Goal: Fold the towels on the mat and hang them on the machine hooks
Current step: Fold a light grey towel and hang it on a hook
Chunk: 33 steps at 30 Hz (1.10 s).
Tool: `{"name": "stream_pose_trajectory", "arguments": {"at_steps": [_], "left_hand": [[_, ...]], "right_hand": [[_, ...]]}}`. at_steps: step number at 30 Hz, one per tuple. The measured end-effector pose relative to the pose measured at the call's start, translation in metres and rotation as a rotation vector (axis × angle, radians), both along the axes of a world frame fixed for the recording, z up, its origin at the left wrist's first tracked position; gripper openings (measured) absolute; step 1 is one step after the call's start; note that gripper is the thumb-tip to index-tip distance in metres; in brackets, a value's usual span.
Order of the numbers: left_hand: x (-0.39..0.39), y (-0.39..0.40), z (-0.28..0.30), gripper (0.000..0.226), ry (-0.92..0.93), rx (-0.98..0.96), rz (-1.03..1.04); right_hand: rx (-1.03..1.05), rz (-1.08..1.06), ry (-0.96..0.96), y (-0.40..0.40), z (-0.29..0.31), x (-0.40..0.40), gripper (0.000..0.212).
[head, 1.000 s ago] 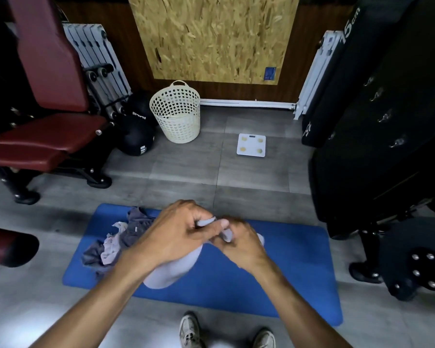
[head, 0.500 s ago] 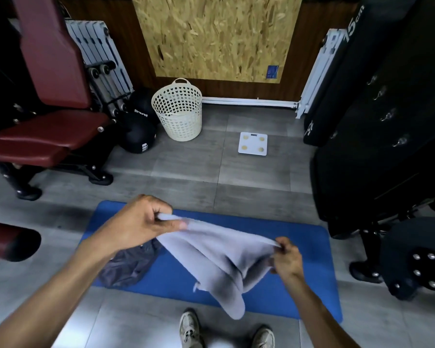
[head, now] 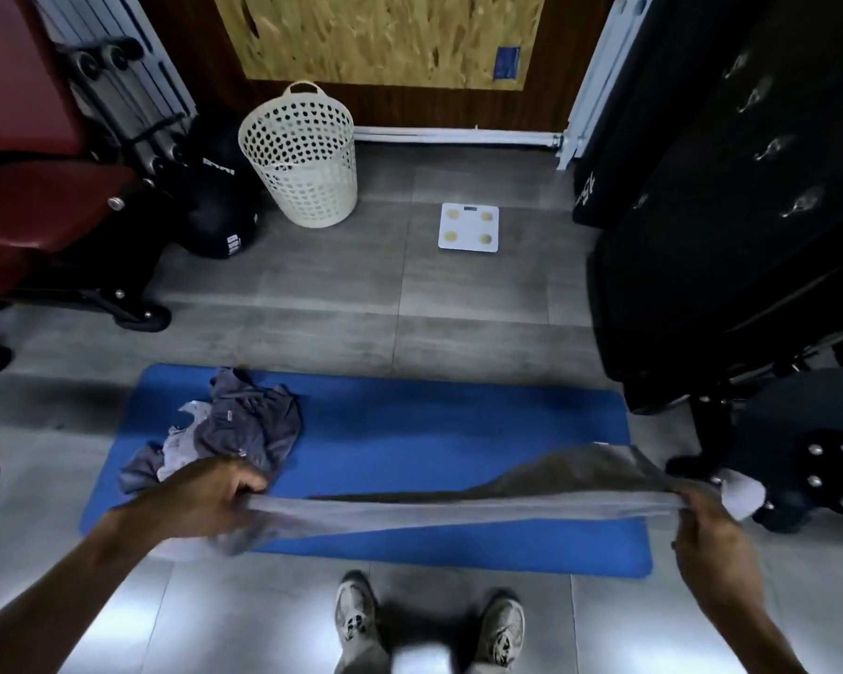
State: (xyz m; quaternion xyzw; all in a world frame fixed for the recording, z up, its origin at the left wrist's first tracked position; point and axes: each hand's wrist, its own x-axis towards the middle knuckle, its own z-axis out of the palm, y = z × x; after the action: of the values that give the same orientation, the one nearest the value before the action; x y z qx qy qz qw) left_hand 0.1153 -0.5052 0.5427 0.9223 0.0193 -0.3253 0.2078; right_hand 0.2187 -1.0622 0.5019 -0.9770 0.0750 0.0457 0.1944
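Your left hand point(head: 205, 498) and right hand point(head: 711, 532) now grip the grey towel point(head: 458, 508) farther apart; it is stretched taut above the mat point(head: 434, 430).

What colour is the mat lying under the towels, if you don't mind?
The mat is solid blue, seen clearly in the head view.

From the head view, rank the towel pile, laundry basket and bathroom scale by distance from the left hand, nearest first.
1. Towel pile: on the mat's left end, just beyond the left hand.
2. Laundry basket: farther back, by the wall.
3. Bathroom scale: back and to the right.
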Motion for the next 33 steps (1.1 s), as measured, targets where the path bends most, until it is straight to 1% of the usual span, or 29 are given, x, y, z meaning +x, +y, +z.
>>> {"name": "stream_pose_trajectory", "arguments": {"at_steps": [2, 3, 5, 6, 7, 8, 10, 11, 14, 15, 17, 19, 21, 22, 23, 24, 25, 26, 28, 30, 32, 33], "left_hand": [[0.018, 0.014, -0.053, 0.028, -0.066, 0.074, 0.084], [0.03, 0.021, -0.085, 0.031, -0.103, 0.086, 0.127], [0.059, 0.022, -0.139, 0.046, -0.181, 0.097, 0.168], [0.075, 0.021, -0.168, 0.049, -0.239, 0.082, 0.206], [0.093, 0.019, -0.192, 0.047, -0.288, 0.037, 0.273], [0.111, 0.019, -0.215, 0.041, -0.334, 0.007, 0.349], [0.144, 0.022, -0.251, 0.021, -0.536, 0.057, 0.391], [0.159, 0.028, -0.271, 0.017, -0.614, 0.085, 0.409], [0.19, 0.045, -0.313, 0.01, -0.76, 0.086, 0.462], [0.195, 0.047, -0.331, 0.01, -0.789, 0.125, 0.467], [0.196, 0.056, -0.381, 0.012, -0.836, 0.266, 0.441], [0.185, 0.057, -0.434, 0.015, -0.795, 0.34, 0.419], [0.167, 0.052, -0.503, 0.021, -0.712, 0.357, 0.373], [0.157, 0.048, -0.539, 0.02, -0.671, 0.355, 0.346], [0.148, 0.042, -0.575, 0.016, -0.627, 0.378, 0.316], [0.137, 0.034, -0.605, 0.009, -0.579, 0.409, 0.291], [0.126, 0.025, -0.634, 0.005, -0.524, 0.446, 0.277], [0.118, 0.016, -0.661, 0.007, -0.47, 0.487, 0.275], [0.097, -0.003, -0.704, 0.011, -0.332, 0.56, 0.283], [0.077, -0.022, -0.736, 0.017, -0.231, 0.6, 0.269], [0.064, -0.042, -0.756, 0.026, -0.128, 0.622, 0.218], [0.055, -0.05, -0.765, 0.029, -0.081, 0.653, 0.162]], "right_hand": [[-0.028, 0.015, 0.012, 0.003, -0.048, 0.031, 0.03], [-0.047, 0.03, 0.033, 0.007, -0.075, 0.049, 0.033], [-0.089, 0.021, 0.107, 0.016, -0.128, 0.086, 0.033], [-0.094, 0.021, 0.084, 0.02, -0.158, 0.106, 0.033], [-0.105, 0.031, 0.03, 0.026, -0.185, 0.127, 0.036], [-0.112, 0.04, -0.031, 0.032, -0.213, 0.15, 0.039], [-0.093, 0.034, -0.14, 0.04, -0.25, 0.192, 0.041], [-0.084, 0.046, -0.217, 0.043, -0.268, 0.212, 0.04], [-0.05, 0.107, -0.433, 0.045, -0.309, 0.257, 0.038], [-0.042, 0.14, -0.49, 0.045, -0.326, 0.262, 0.038], [-0.004, 0.213, -0.572, 0.037, -0.369, 0.261, 0.037], [-0.003, 0.262, -0.59, 0.028, -0.421, 0.252, 0.038], [-0.018, 0.314, -0.567, 0.018, -0.487, 0.236, 0.038], [-0.039, 0.326, -0.531, 0.013, -0.521, 0.227, 0.035], [-0.056, 0.327, -0.472, 0.009, -0.554, 0.217, 0.032], [-0.07, 0.338, -0.42, 0.004, -0.582, 0.206, 0.034], [-0.11, 0.369, -0.357, -0.002, -0.609, 0.193, 0.041], [-0.171, 0.41, -0.294, -0.012, -0.641, 0.183, 0.047], [-0.355, 0.481, -0.136, -0.023, -0.688, 0.16, 0.049], [-0.506, 0.508, 0.037, -0.028, -0.717, 0.14, 0.039], [-0.654, 0.481, 0.204, -0.032, -0.736, 0.122, 0.044], [-0.678, 0.532, 0.297, -0.034, -0.743, 0.111, 0.044]]}}
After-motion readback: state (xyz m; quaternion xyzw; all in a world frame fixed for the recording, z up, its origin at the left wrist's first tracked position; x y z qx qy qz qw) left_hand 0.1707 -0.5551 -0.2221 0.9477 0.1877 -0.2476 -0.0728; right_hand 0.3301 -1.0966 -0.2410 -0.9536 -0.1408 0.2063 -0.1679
